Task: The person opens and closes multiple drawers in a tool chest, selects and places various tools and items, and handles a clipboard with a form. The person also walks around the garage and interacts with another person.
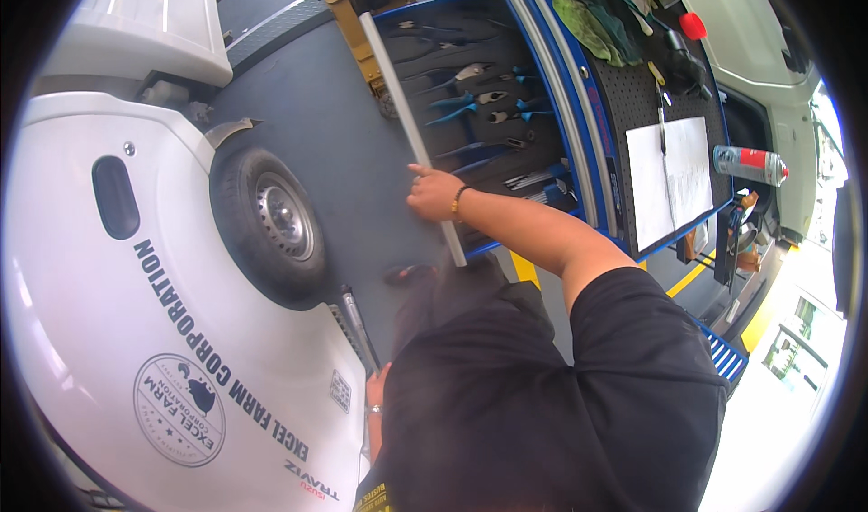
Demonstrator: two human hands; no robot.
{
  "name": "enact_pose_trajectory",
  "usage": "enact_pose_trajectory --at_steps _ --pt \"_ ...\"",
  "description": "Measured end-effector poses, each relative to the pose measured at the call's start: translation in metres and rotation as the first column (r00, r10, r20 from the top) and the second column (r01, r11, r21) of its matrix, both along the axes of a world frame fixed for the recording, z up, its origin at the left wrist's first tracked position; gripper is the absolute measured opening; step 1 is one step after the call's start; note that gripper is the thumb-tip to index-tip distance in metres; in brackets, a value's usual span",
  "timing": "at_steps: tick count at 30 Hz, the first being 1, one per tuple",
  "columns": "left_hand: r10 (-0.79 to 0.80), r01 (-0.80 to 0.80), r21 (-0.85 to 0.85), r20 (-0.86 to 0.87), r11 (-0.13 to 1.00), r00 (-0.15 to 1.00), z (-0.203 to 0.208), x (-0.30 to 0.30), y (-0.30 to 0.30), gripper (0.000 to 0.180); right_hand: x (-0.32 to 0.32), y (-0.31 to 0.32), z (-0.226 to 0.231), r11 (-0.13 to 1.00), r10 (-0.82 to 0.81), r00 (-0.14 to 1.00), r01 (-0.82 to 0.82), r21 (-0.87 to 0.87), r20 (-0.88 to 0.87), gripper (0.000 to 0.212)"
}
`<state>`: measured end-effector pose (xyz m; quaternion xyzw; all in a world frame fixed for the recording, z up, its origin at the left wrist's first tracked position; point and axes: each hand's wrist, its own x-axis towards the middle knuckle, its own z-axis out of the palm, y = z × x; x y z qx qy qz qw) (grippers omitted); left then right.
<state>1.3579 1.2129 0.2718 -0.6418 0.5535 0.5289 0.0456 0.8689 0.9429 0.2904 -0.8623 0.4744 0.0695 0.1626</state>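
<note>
My right hand [434, 193], with a dark beaded bracelet at the wrist, is curled over the silver front rail [398, 96] of a pulled-out tool drawer. In the dark drawer lie several pliers with blue handles [463, 105] and a group of slim tools [541, 179]. Down at my left side, my left hand [377, 385] is closed on a long silver metal bar tool [359, 327], which points away from me. My body partly hides that hand, and the tool's exact kind cannot be made out.
A white vehicle [117, 313] with a wheel [269, 214] stands close on my left. On the blue tool cabinet's top [601, 87] are a green cloth [592, 24], a white paper sheet [669, 182] and a spray can [750, 165]. A yellowish metal stand [357, 33] rises beyond the drawer.
</note>
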Motion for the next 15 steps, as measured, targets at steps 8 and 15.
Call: enact_pose_trajectory --at_steps 8,15 --pt "-0.226 0.237 -0.072 0.135 0.969 0.965 -0.012 0.023 0.011 0.023 0.038 -0.003 0.004 0.983 -0.077 0.970 0.113 -0.146 0.229 0.012" --pt "-0.028 0.033 -0.027 0.154 0.999 0.988 0.010 0.011 0.013 0.023 -0.061 0.018 0.001 0.511 -0.658 0.611 0.791 -0.335 0.440 0.022"
